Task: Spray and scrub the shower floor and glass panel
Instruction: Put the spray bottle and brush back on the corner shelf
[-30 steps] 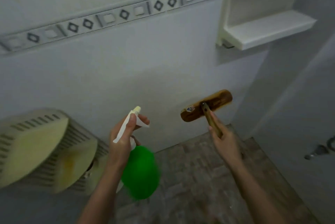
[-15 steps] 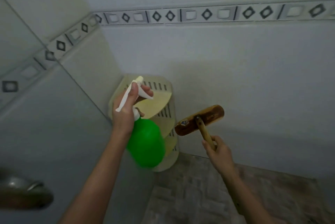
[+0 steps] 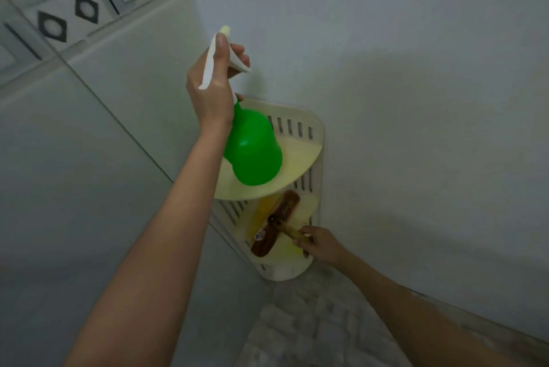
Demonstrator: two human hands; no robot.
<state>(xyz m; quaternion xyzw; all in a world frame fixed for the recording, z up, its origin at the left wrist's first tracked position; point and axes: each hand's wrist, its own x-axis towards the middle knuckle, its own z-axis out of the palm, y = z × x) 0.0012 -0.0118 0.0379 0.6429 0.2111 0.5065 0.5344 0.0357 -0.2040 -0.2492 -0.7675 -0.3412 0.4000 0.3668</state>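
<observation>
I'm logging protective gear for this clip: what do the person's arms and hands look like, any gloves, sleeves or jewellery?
Both are bare: no gloves on the left hand or right hand, no sleeves on either forearm within the frame. No watch, bracelet or ring shows, though the picture is soft.

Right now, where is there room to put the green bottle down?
The floor is bare below the corner rack, between your left forearm and right forearm. The upper shelf shows a bare strip between the spray bottle and its slotted back. The lower shelf is crowded: the brush and your right hand cover it.
</observation>
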